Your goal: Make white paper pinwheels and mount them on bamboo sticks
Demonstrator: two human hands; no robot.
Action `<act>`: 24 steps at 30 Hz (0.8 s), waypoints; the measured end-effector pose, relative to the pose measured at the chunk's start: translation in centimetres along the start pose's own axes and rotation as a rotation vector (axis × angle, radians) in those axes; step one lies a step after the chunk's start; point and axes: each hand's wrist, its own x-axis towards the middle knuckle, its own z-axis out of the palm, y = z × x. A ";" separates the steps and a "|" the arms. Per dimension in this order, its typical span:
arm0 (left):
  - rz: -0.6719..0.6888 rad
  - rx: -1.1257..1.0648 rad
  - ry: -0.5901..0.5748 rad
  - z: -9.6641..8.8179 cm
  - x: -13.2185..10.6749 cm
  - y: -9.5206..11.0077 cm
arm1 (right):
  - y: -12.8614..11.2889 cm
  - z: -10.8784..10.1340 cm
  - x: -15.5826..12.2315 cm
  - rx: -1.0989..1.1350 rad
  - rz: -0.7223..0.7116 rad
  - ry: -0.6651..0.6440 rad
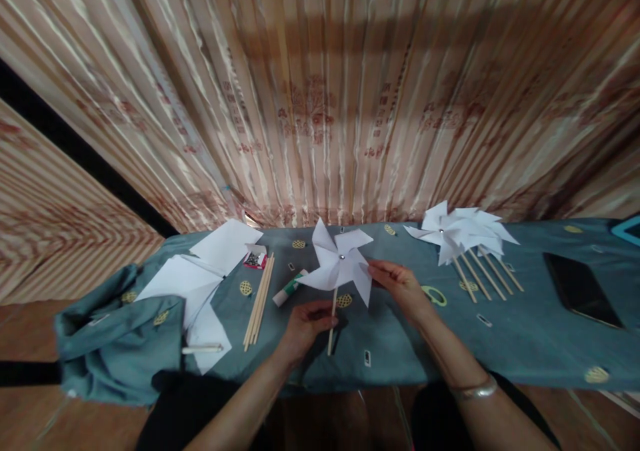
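Note:
A white paper pinwheel (334, 264) is upright in front of me, with a silvery pin head at its centre. My left hand (307, 328) is closed around its thin wooden stick, below the blades. At the right-hand blade, the thumb and fingers of my right hand (397, 284) pinch the paper edge. Just left of the pinwheel lies a glue stick (287, 290) with a green and white label. Beyond my right wrist rests a yellow-green ring handle (434, 296), apparently of scissors, partly hidden.
Several finished pinwheels (457, 234) overlap at the right on the blue-green tablecloth (400, 351). A dark phone (583, 288) lies farther right. Leftward are bare wooden sticks (259, 304), a small red box of pins (255, 257) and white paper sheets (170, 281). A curtain (320, 104) hangs behind.

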 end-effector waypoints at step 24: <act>0.073 0.045 0.023 -0.1 0.3 -0.5 | 0.3 2.2 -1.6 -0.033 0.017 -0.134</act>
